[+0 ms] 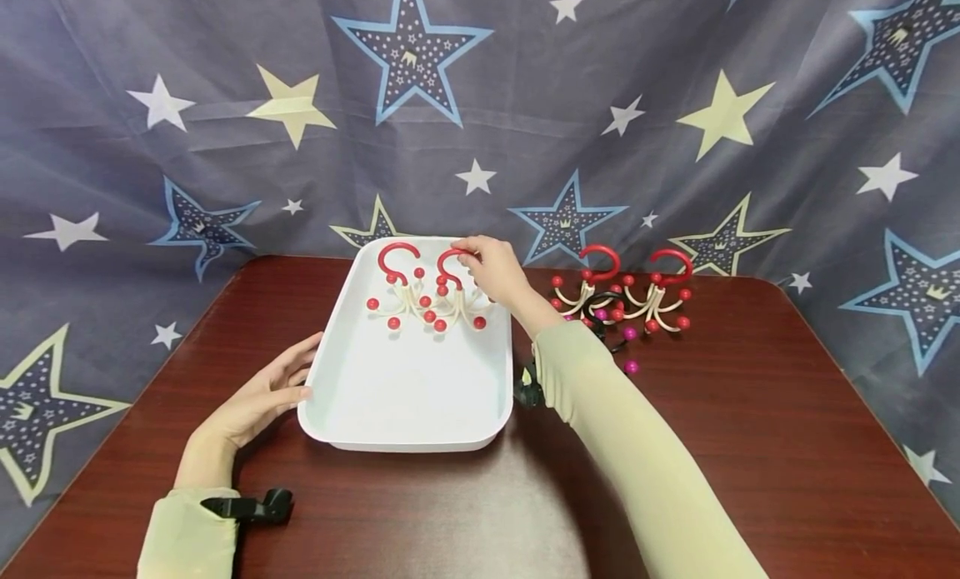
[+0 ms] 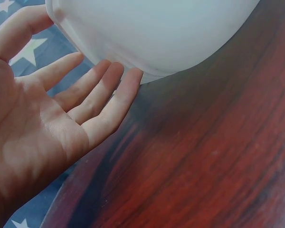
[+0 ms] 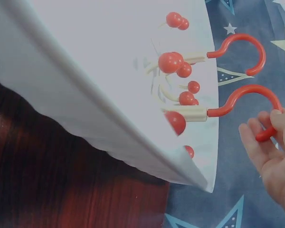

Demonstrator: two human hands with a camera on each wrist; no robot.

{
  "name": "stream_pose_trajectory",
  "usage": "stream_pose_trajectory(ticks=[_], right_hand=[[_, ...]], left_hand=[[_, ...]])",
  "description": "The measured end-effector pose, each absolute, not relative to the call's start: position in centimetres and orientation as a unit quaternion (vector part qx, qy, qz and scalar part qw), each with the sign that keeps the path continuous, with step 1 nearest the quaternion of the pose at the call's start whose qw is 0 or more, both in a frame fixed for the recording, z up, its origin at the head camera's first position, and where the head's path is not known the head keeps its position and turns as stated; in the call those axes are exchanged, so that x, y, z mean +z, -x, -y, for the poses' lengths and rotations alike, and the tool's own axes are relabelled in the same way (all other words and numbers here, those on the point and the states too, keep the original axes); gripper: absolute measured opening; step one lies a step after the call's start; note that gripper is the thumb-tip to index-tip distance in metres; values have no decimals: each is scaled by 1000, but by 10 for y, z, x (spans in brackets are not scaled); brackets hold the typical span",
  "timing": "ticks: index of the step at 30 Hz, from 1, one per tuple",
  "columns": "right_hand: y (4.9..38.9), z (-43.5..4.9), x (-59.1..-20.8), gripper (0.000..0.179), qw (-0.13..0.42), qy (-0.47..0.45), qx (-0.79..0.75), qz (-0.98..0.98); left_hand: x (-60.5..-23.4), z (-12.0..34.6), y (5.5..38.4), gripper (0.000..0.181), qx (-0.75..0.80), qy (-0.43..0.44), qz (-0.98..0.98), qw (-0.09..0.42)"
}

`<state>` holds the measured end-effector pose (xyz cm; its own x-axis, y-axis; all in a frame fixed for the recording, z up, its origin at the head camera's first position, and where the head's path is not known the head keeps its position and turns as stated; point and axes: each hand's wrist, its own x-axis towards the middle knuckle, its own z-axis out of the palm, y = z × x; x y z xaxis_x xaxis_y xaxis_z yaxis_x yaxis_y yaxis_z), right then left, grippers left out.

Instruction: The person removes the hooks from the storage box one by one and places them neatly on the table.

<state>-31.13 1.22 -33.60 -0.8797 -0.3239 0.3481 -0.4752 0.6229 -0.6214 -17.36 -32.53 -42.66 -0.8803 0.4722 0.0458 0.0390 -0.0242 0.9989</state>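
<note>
The red hook (image 3: 249, 89) of a cream hanger (image 1: 460, 300) was pinched near its tip by the right hand (image 1: 497, 268). The hanger's ball-tipped arms were seen below that hand, in the white tray (image 1: 405, 387), beside a second hanger (image 1: 407, 296). The tray's left side was touched by the left hand (image 1: 258, 400), its fingers relaxed.

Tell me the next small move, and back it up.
Probably have the right hand let go of the red hook it pinches: the red-balled rack appears to stand inside the white tray beside a matching rack, and the left hand already touches the tray's edge, likely steadying it.
</note>
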Motion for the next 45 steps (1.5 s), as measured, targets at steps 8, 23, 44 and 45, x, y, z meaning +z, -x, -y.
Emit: stream_pose_trajectory(ticks=[8, 23, 44, 45], right_hand=[[307, -15, -325, 22, 119, -227, 372, 892], [290, -50, -299, 21, 142, -251, 443, 849], [257, -107, -264, 20, 196, -244, 487, 815], [256, -111, -262, 21, 199, -240, 484, 818]], left_hand=[[-427, 323, 173, 71, 687, -182, -685, 157], [-426, 323, 173, 69, 690, -188, -681, 157], [-429, 325, 175, 69, 695, -192, -674, 160], [-429, 325, 175, 69, 695, -192, -674, 160]])
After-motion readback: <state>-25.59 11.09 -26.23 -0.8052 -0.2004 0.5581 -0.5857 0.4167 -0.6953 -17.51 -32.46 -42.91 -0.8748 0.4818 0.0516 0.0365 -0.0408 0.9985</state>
